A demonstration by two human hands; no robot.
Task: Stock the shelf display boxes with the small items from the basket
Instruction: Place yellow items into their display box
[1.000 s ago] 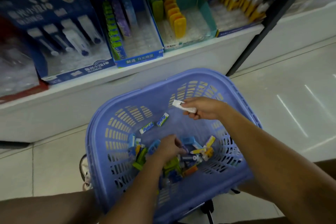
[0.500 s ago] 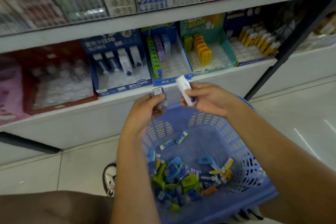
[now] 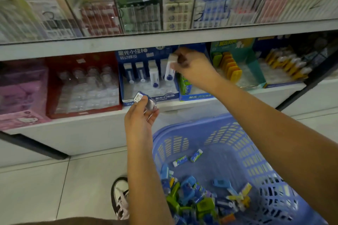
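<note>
The right hand point(image 3: 192, 68) pinched the top end of a white stick with a blue tip point(image 3: 169, 71), thumb and fingers clamped on it, and held it upright over the back right corner of the blue display box point(image 3: 164, 97). The left hand point(image 3: 140, 117), apart from the right and just below the box's front lip, gripped a small barcoded item point(image 3: 141, 97) with fingers curled round it.

Several similar sticks point(image 3: 153, 75) stood along the box's back row, and clear open slots lay between them and the lip. The upper shelf edge point(image 3: 164, 39) ran close above the box and left only a low opening.

A red display box point(image 3: 82, 112) sat against the box's left side. On its right stood a box of green packs point(image 3: 193, 97), partly hidden by the right wrist.

Below and to the right of the box, a blue basket point(image 3: 237, 126) held a heap of small items point(image 3: 193, 201). A shoe point(image 3: 120, 197) rested on the tiled floor directly below the box.
</note>
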